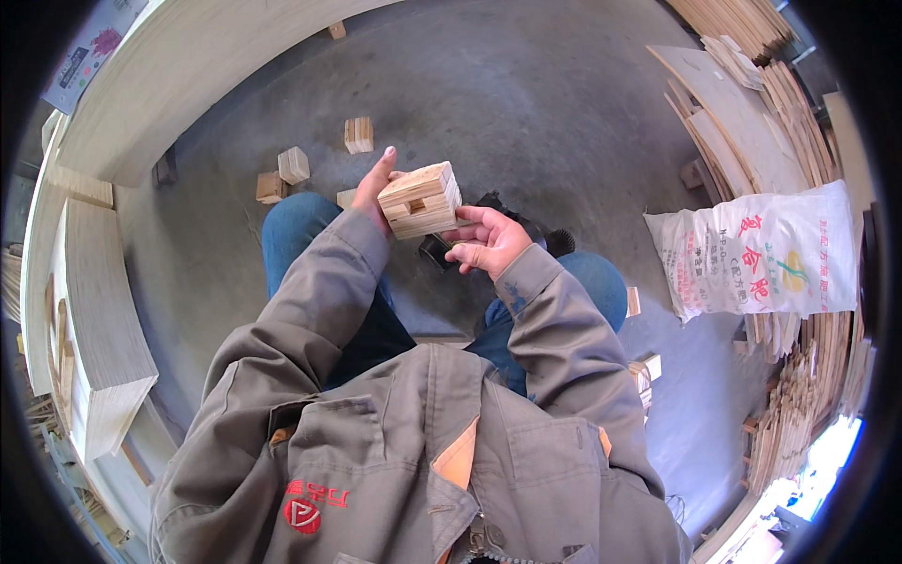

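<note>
My left hand (pixel 374 188) is closed on a pale wooden block (pixel 434 218) made of stacked layers, held up in front of my knees. The thumb points away from me along the block's left side, and the other fingers are mostly hidden behind it. A small rectangular hole shows in the face turned toward me. My right hand (pixel 500 246) is at the block's lower right corner, fingers curled and the index finger close against it. Thumb and fingers nearly meet; anything small between them is too hard to make out.
Several wooden blocks (pixel 293 165) lie on the grey floor (pixel 526 103) beyond my left knee. Dark objects (pixel 561 242), partly hidden, sit between my knees. A white woven sack (pixel 761 249) rests on stacked boards (pixel 799 395) at the right. Large pale panels (pixel 108 282) stand at the left.
</note>
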Tool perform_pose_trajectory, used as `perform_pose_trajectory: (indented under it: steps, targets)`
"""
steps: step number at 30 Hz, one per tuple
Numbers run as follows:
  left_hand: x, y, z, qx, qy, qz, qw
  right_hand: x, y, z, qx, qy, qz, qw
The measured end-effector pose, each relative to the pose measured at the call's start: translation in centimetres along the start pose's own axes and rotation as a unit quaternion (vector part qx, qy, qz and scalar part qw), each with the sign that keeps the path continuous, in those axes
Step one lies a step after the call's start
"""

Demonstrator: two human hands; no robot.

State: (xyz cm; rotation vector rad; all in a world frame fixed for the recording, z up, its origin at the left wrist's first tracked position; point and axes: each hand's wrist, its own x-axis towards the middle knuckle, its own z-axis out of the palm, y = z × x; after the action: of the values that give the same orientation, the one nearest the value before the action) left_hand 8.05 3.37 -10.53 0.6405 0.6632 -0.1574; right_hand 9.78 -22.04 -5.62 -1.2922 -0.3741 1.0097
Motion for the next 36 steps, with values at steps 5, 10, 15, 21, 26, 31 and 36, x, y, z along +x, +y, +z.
perform_pose_trajectory:
  steps: [5, 10, 15, 21, 26, 31, 36]
  targets:
    - [1.1, -0.1, -1.4, -0.024, 0.033, 0.005, 0.999, 0.6, 0.1, 0.8, 0.006, 0.003, 0.013, 1.000]
    - [1.2, 0.0, -1.6, -0.037, 0.030, 0.011, 0.999, 1.4, 0.6, 0.5, -0.003, 0.005, 0.020, 1.000]
    - [0.0, 0.1, -0.8, -0.046, 0.004, 0.060, 0.997, 2.1, 1.0, 0.1, -0.018, 0.027, 0.028, 0.999]
    - [-0.3, 0.1, -0.7, -0.040, -0.012, 0.090, 0.995, 3.0, 1.7, -0.5, 0.033, 0.081, 0.064, 0.994]
    - [0.1, 0.0, -1.4, -0.012, -0.015, 0.084, 0.996, 4.2, 2.0, -0.9, 0.044, 0.124, 0.105, 0.986]
    - [-0.2, 0.0, -1.0, 0.006, -0.009, 0.081, 0.997, 4.3, 1.9, -1.2, 0.049, 0.149, 0.120, 0.980]
    - [-0.5, 0.1, -0.9, 0.010, -0.019, 0.079, 0.997, 4.3, 1.6, -1.1, 0.049, 0.161, 0.120, 0.978]
